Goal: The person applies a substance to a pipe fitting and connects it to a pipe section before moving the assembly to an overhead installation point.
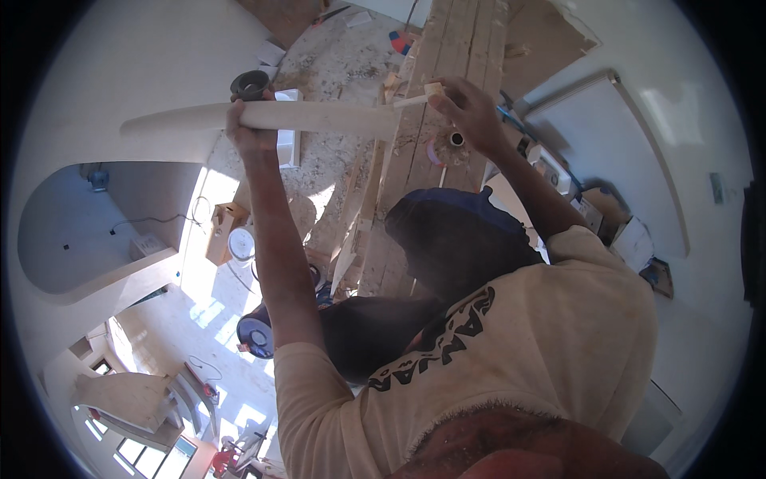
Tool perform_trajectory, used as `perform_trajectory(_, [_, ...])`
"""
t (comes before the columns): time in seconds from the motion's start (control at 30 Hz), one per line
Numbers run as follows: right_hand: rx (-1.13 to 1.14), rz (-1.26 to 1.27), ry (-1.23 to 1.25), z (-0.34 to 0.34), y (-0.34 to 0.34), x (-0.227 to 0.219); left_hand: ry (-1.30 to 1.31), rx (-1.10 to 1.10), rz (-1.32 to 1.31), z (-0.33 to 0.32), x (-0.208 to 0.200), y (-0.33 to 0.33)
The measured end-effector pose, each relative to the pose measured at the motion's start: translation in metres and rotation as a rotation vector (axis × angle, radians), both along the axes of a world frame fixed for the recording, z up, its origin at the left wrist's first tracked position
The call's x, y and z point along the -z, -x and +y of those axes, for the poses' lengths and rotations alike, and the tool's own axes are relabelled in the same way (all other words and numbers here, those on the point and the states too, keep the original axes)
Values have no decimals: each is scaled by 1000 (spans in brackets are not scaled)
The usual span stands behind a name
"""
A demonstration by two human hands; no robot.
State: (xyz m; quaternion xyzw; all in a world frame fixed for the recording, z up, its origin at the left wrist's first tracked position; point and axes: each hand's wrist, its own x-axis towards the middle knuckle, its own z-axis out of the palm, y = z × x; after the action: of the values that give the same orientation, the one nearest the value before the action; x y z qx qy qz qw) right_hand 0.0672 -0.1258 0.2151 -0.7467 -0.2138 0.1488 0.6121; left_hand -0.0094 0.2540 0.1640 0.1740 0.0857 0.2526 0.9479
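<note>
Grey tub (pixel 250 85) is seen at 11 o'clock, just past pale beam (pixel 319 117), which is set approx. 10 to 12 o'clock. L hand's (pixel 251 139) fingers are curled at both; which is gripped can't be told. Small yellowish block (pixel 433 89) is pinched in R hand's (pixel 471 116) fingers btwn 12 & 1, nr wooden planks (pixel 451 48).

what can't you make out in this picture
All in the head view:
Left hand: some fingers hidden where it meets the long pale piece, so its grip is unclear.
Dark round container: contents lost in shadow.
Small pale block: partly covered by the right hand's fingers.
White bucket: right side behind the left forearm.
Red object: too small, near the lower edge.
</note>
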Motion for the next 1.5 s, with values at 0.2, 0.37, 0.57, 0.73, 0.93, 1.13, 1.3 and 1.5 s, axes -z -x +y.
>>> perform_trajectory(0.2, [-61,362,-37,-15,-10,33,42,47,-39,0,0,0])
perform_trajectory(0.37, [43,143,272,-53,-20,57,47,55,-5,1,4,1])
perform_trajectory(0.57, [-18,-326,725,-104,-25,95,-84,63,84,-1,10,-7])
perform_trajectory(0.73, [-222,-396,752,-85,-18,118,-126,-35,156,-10,6,-15])
perform_trajectory(0.93, [-121,-328,912,-82,-19,187,-250,-64,323,-18,-1,-24])
perform_trajectory(1.13, [-175,-310,809,-80,-20,179,-235,-211,512,-23,3,-25])
perform_trajectory(1.3, [17,-327,726,-80,-9,175,-218,-292,607,-29,0,-29])
perform_trajectory(1.5, [119,-392,727,-87,-9,137,-261,-333,626,-25,4,-29])
